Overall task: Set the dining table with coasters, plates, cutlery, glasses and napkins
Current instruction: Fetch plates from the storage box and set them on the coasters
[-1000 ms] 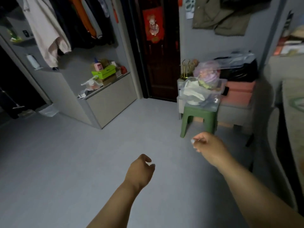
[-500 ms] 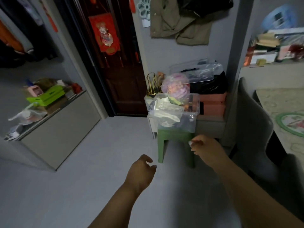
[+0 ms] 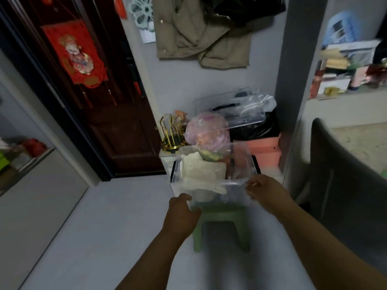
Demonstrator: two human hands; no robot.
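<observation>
A clear plastic bin (image 3: 240, 181) stands on a green stool (image 3: 222, 218) in front of me. White folded cloths (image 3: 201, 170) lie inside it at the left, and its other contents are blurred. My left hand (image 3: 182, 210) curls around the bin's front left corner. At the front right rim, my right hand (image 3: 266, 192) has its fingers pinched together. The dining table (image 3: 364, 147) shows at the right edge, with a green-rimmed round thing (image 3: 384, 174) lying on it.
A dark chair (image 3: 335, 178) stands between the stool and the table. Behind the bin are a pink bag (image 3: 207, 130), a gold wire rack (image 3: 169, 132), a clear lid (image 3: 230, 109) and a pink box (image 3: 266, 149). A dark door (image 3: 117, 122) and a grey cabinet (image 3: 31, 195) are to the left.
I have turned right and closed in on the stool. Both hands, which hung over the floor, have reached forward to the bin's front corners.
</observation>
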